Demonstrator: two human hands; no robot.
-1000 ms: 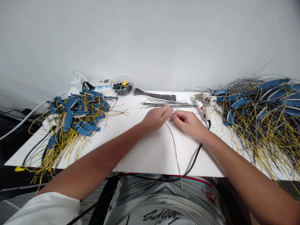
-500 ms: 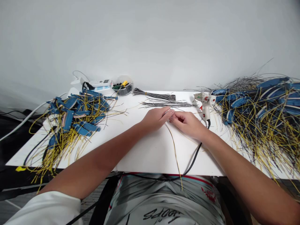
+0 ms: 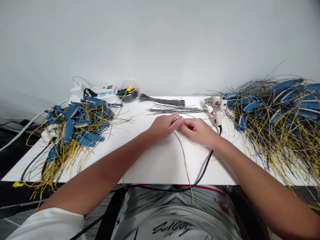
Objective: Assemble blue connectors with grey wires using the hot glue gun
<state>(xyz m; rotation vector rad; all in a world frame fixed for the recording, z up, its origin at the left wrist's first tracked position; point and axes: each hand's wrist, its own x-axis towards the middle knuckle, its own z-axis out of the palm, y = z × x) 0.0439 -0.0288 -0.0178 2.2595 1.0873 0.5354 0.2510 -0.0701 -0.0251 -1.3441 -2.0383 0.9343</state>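
Above the middle of the white table, my two hands meet at the fingertips. My left hand (image 3: 165, 126) is closed in a pinch on a small dark blue piece (image 3: 176, 119), of which only a sliver shows between the fingers. A thin yellow and black wire (image 3: 184, 156) hangs from under this hand, down past the table's front edge. My right hand (image 3: 200, 132) is closed too, its fingertips pressed together against the left ones. Whatever lies in the right fingers is hidden.
Blue pieces with yellow and black wires form a pile (image 3: 68, 130) at left and a larger one (image 3: 282, 110) at right. A hot glue gun (image 3: 217, 111) stands near the right pile. Behind my hands are black wire bundles (image 3: 162, 101), a power strip (image 3: 106, 92) and a round container (image 3: 131, 95).
The scene shifts slightly left as the head turns. The fingers have moved a little, and dark blue now shows between the left fingers. Both hands stay together.
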